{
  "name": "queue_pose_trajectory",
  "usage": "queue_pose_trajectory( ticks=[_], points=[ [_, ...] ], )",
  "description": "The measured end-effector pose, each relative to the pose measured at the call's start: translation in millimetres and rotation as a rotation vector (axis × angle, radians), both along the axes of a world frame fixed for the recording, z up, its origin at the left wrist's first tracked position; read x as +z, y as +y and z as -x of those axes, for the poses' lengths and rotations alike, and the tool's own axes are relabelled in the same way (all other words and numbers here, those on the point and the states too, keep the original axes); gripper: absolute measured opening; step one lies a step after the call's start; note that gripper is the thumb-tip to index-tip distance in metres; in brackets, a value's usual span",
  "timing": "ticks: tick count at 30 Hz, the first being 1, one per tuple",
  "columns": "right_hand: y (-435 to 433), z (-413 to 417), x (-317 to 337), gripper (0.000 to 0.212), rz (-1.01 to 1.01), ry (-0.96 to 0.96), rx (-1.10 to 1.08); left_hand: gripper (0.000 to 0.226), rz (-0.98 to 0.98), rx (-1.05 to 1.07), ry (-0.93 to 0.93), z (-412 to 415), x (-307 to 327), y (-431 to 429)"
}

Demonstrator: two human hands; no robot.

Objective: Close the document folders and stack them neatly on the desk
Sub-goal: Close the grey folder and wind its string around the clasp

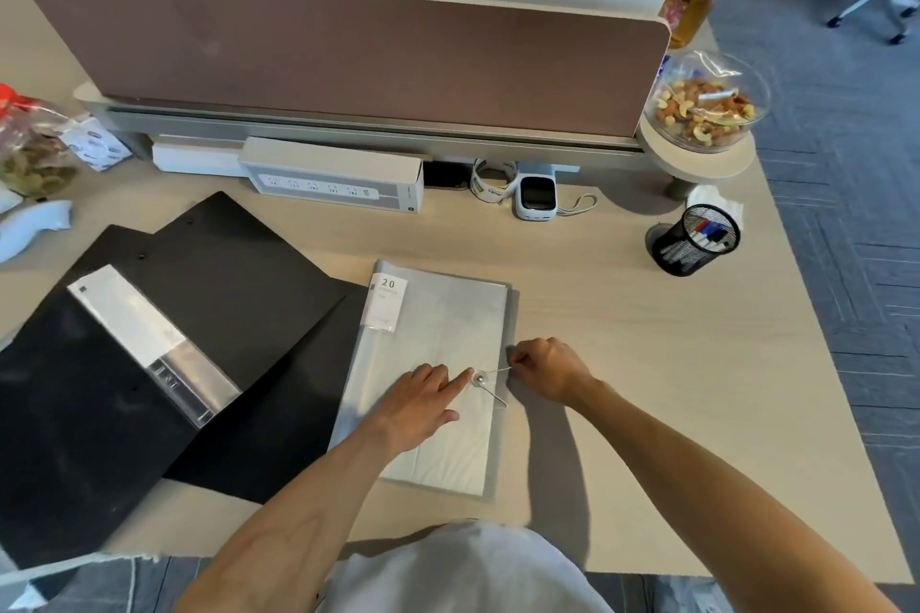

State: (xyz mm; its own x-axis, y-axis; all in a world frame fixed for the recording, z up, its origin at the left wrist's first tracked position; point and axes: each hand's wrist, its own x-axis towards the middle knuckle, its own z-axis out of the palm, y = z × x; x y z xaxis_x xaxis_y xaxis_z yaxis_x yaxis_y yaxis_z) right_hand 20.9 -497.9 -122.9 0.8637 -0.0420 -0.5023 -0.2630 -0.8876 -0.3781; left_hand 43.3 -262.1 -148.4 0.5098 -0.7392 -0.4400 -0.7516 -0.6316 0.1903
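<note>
A translucent grey folder with a "20" label lies shut in the middle of the desk. My left hand rests flat on its cover, index fingertip pressed beside the round string button. My right hand sits just off the folder's right edge and pinches the thin closure string, which runs taut from the button. To the left, a black folder lies open with a clear inner pocket and metal clip showing. A second black folder lies under it, partly tucked beneath the grey one.
A mesh pen cup stands at the right. Along the partition sit a power-strip box, a tape roll and a small white device. A bowl of nuts is on a side shelf, snack bags at far left.
</note>
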Motion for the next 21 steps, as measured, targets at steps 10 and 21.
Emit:
queue_pose_trajectory(
  ticks=[10,21],
  points=[
    [23,52,0,0.018,0.003,-0.186,0.272,0.07,0.009,0.156,-0.09,10,-16,4],
    [79,27,-7,0.021,0.033,-0.102,0.158,0.092,0.095,0.306,-0.05,12,-26,9]
  ],
)
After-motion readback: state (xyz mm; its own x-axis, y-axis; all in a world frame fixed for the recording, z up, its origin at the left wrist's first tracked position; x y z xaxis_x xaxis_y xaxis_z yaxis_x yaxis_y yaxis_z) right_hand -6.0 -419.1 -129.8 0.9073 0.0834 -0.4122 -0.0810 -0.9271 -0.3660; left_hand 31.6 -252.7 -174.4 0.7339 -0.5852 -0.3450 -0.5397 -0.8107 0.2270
